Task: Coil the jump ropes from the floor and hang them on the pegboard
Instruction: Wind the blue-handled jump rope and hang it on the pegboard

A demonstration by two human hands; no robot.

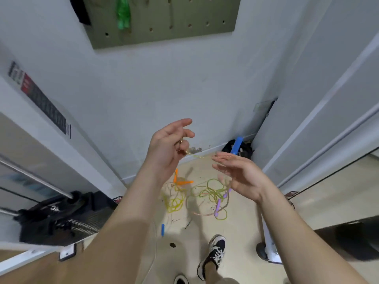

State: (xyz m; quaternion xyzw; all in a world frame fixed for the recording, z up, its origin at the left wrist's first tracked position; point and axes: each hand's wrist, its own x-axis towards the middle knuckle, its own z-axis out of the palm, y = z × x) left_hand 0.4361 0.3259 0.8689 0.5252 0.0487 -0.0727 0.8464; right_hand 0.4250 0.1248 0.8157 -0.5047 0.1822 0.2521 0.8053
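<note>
Fingers (187, 133) of the left hand (168, 146) are curled, pinching a thin yellowish rope (198, 155) stretched toward the right hand (242, 175), whose fingers are held straight and released; contact there cannot be determined. Tangled jump ropes (205, 193) with orange handles (181, 181) and purple handles (218, 206) are recorded on the floor (240, 228) beneath. The pegboard (174, 27) is mounted above.

The pegboard (164, 27) looks like matt olive painted board, and the green bundle (123, 13) hanging on it like glossy plastic. The wall (143, 89) is matt white paint. The floor (242, 232) is smooth, pale and scuffed. The jump ropes (213, 190) lying on it are thin shiny plastic cords with smooth plastic orange handles (182, 182) and purple handles (218, 206). The near shoe (215, 251) is black cloth.
</note>
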